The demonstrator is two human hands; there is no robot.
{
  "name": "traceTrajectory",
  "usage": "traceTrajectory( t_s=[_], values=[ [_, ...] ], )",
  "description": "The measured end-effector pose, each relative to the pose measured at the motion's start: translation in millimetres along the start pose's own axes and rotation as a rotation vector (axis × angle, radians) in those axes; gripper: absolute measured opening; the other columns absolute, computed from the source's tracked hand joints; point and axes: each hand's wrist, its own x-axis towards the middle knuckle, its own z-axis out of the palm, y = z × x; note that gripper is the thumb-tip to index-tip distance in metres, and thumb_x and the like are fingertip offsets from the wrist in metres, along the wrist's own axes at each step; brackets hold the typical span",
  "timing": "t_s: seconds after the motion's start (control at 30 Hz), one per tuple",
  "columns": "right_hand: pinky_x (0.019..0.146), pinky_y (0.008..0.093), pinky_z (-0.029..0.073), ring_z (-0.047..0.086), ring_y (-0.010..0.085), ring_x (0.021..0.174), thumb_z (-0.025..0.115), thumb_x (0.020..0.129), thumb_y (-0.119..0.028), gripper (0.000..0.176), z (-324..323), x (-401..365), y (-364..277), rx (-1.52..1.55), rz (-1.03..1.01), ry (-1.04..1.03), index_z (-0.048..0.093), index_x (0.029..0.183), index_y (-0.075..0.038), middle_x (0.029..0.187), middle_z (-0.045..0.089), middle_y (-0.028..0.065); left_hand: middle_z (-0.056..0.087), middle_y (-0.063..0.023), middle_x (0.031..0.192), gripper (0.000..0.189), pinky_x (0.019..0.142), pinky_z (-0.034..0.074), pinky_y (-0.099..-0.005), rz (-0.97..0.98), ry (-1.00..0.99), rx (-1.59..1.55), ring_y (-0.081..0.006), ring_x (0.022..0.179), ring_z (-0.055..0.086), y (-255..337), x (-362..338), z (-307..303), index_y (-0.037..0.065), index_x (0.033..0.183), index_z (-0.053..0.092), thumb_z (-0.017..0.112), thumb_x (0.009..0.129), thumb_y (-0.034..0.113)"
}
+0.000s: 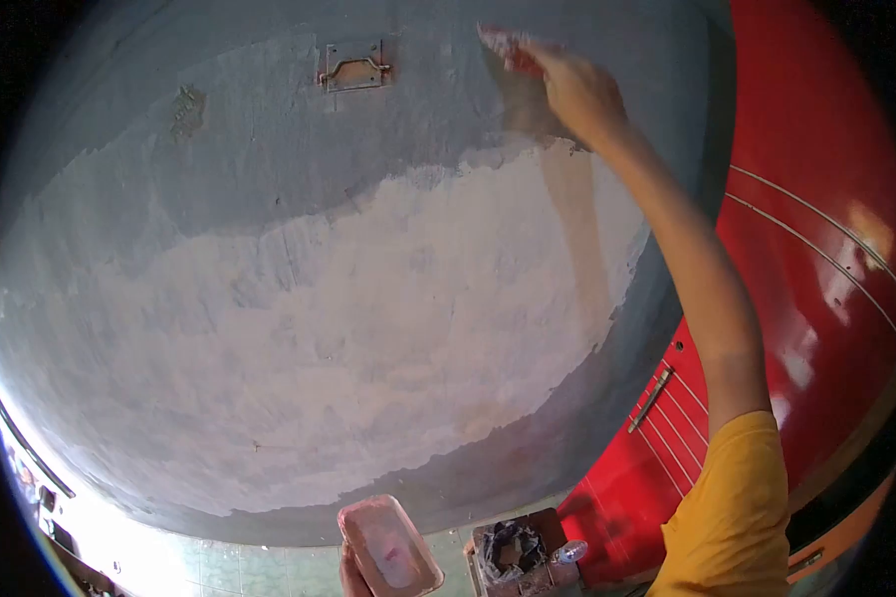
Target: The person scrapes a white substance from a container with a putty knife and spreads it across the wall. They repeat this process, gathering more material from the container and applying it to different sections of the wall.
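Note:
High up near the top right, my right hand point(582, 95) is closed around a paintbrush point(511, 48) with a reddish body and pale, paint-smeared bristles. The bristle end points left and is at or very close to the grey wall point(259, 139). A broad patch of pale pinkish-white paint point(368, 318) covers the lower part of this wall. At the bottom, my left hand point(351, 575) grips the left side of a pink rectangular tub point(357, 542), with whitish paint and a small pink streak inside. Only some fingers of this hand show.
A metal latch plate point(355, 70) is fixed to the upper wall. To the right stands a glossy red door point(801, 229) with a handle point(650, 401). Below it, a small stand point(543, 522) bears a dark plastic-lined container beside the tub. Greenish tiles point(259, 569) cover the floor.

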Motion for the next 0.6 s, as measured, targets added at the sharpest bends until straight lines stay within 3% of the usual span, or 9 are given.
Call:
traceTrajectory(
  t_s=[0.1, 0.17, 0.27, 0.33, 0.4, 0.5, 0.57, 0.6],
  values=[
    [0.092, 0.0425, 0.056, 0.068, 0.0351, 0.111, 0.052, 0.093, -0.004, 0.039, 28.1, -90.2, -23.9, 0.084, -0.153, 0.013, 0.068, 0.127, -0.016, 0.123, 0.069, 0.0151, 0.055, -0.0123, 0.138, 0.071, 0.1, 0.052, -0.0468, -0.004, -0.001, -0.007, -0.0295, 0.121, 0.058, 5.7, 3.5, -5.2, 0.008, 0.15, 0.042, 0.05, 0.101, 0.058],
    [0.092, 0.0417, 0.056, 0.07, 0.0305, 0.108, 0.053, 0.092, -0.002, 0.038, 11.9, -143.7, -51.0, 0.042, -0.255, -0.043, 0.068, 0.126, -0.012, 0.119, 0.071, 0.0166, 0.055, -0.0122, 0.138, 0.07, 0.1, 0.052, -0.0467, -0.011, -0.006, -0.005, -0.0292, 0.121, 0.058, 8.9, 3.7, -11.2, 0.008, 0.15, 0.042, 0.05, 0.101, 0.058],
    [0.09, 0.0443, 0.055, 0.068, 0.0326, 0.109, 0.051, 0.099, -0.016, 0.036, -16.4, -131.0, -47.7, 0.463, 0.044, -0.342, 0.065, 0.132, -0.015, 0.112, 0.073, 0.015, 0.056, -0.0119, 0.137, 0.069, 0.1, 0.052, -0.0464, -0.016, -0.027, -0.002, -0.0289, 0.121, 0.058, 13.6, 7.9, -15.9, 0.009, 0.149, 0.043, 0.049, 0.101, 0.058],
    [0.083, 0.0475, 0.056, 0.07, 0.0358, 0.102, 0.05, 0.099, -0.015, 0.036, -37.4, -67.4, -31.0, -0.034, 0.137, -0.396, 0.068, 0.129, -0.021, 0.107, 0.074, 0.0149, 0.056, -0.0117, 0.137, 0.069, 0.099, 0.052, -0.0463, -0.014, -0.039, 0.003, -0.0286, 0.12, 0.059, 15.8, 11.4, -16.0, 0.009, 0.149, 0.043, 0.049, 0.101, 0.058],
    [0.08, 0.0506, 0.056, 0.069, 0.0414, 0.096, 0.048, 0.1, -0.014, 0.04, -26.0, -21.0, 7.9, 0.024, 0.066, -0.019, 0.064, 0.134, -0.026, 0.111, 0.071, 0.0186, 0.056, -0.0116, 0.136, 0.069, 0.099, 0.052, -0.0461, -0.018, -0.048, 0.007, -0.0284, 0.12, 0.059, 14.9, 15.1, -15.2, 0.009, 0.149, 0.043, 0.049, 0.101, 0.058],
    [0.081, 0.0505, 0.056, 0.07, 0.0404, 0.096, 0.049, 0.099, -0.012, 0.043, -2.6, -21.3, 21.7, -0.04, 0.043, 0.0, 0.06, 0.139, -0.026, 0.115, 0.07, 0.021, 0.056, -0.0113, 0.136, 0.068, 0.099, 0.053, -0.0459, -0.015, -0.051, 0.002, -0.028, 0.119, 0.059, 12.7, 22.0, -12.6, 0.009, 0.148, 0.044, 0.049, 0.101, 0.057],
    [0.085, 0.0487, 0.056, 0.069, 0.0403, 0.099, 0.05, 0.095, -0.004, 0.044, 12.2, -75.6, 2.4, -0.112, 0.16, -0.189, 0.065, 0.134, -0.018, 0.116, 0.07, 0.0196, 0.056, -0.0112, 0.135, 0.068, 0.099, 0.053, -0.0457, -0.016, -0.052, 0.002, -0.0278, 0.119, 0.059, 13.1, 22.8, -12.0, 0.009, 0.148, 0.044, 0.049, 0.101, 0.057],
    [0.087, 0.0475, 0.056, 0.07, 0.0377, 0.103, 0.049, 0.097, -0.007, 0.043, 31.3, -118.3, 1.2, -0.018, 0.009, -0.071, 0.062, 0.136, -0.019, 0.119, 0.07, 0.0197, 0.056, -0.0111, 0.135, 0.067, 0.098, 0.053, -0.0456, -0.021, -0.054, 0.002, -0.0277, 0.119, 0.059, 13.4, 22.0, -12.4, 0.009, 0.148, 0.044, 0.049, 0.101, 0.057]
  ],
)
